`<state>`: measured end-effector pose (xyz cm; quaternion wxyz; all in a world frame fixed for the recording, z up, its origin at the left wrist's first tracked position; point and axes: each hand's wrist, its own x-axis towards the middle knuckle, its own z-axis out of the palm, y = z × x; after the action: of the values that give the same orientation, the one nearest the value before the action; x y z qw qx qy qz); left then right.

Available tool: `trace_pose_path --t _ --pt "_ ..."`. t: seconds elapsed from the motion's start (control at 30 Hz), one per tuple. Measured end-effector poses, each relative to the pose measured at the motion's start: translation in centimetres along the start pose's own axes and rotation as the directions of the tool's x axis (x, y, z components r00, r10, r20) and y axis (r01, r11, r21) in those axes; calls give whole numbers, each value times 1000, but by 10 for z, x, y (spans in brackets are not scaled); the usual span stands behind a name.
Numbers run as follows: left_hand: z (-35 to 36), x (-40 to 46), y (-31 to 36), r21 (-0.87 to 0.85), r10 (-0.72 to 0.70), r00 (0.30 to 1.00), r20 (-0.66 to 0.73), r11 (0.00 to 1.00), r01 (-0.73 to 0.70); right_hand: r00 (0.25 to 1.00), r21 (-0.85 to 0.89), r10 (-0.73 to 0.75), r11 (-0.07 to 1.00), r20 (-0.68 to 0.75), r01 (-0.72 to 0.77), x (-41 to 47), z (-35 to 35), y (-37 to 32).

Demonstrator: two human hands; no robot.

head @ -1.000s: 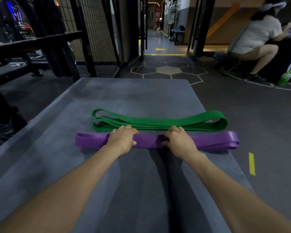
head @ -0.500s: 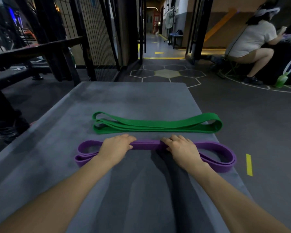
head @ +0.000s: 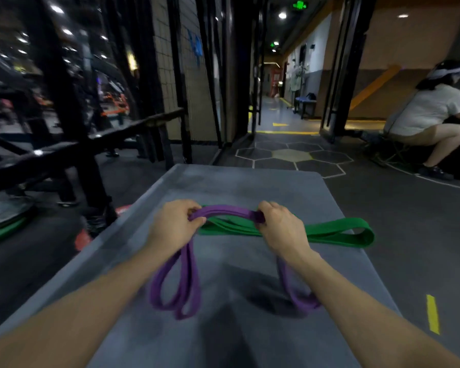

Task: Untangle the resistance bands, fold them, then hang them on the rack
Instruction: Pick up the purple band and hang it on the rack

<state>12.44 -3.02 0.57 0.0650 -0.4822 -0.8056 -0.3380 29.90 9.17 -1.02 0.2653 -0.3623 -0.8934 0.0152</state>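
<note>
A folded purple resistance band (head: 225, 210) is lifted off the grey padded platform (head: 237, 181). My left hand (head: 174, 227) grips it on the left and my right hand (head: 279, 229) grips it on the right, with a short arch of band between them. Its looped ends hang down below both hands toward the platform. A folded green band (head: 335, 232) lies flat on the platform just behind my hands, partly hidden by them. A black metal rack (head: 72, 144) stands to the left.
A person (head: 430, 115) sits crouched at the far right on the dark floor. Weight plates (head: 3, 216) lie on the floor at the left beside the rack. A corridor (head: 276, 110) opens straight ahead beyond the platform's far edge.
Both hands closed round the purple band and raised it off the platform, so its ends now dangle. The view tilted up. The green band stayed put.
</note>
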Motion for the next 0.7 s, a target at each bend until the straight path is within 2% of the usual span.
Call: trace_pose_path --t 0.1,0.3,0.4,0.53,0.7 --pt "-59 -9 -12 -61 -35 993 -112 998 28 995 71 -85 993 -54 89 7 -20 -51" --pt "-173 -37 -32 -45 -105 939 -327 994 96 959 212 -234 941 -160 265 17 -52 -159" --pt "-222 -53 -44 -32 -125 880 -458 992 125 933 293 -288 893 -214 342 22 -64 -212" --pt "-267 -67 -61 -124 -201 779 -594 980 158 894 414 -297 806 -335 422 26 -73 -273" --pt "-301 -63 -70 -243 -295 679 -672 954 174 877 505 -257 736 -407 450 48 -80 -325"
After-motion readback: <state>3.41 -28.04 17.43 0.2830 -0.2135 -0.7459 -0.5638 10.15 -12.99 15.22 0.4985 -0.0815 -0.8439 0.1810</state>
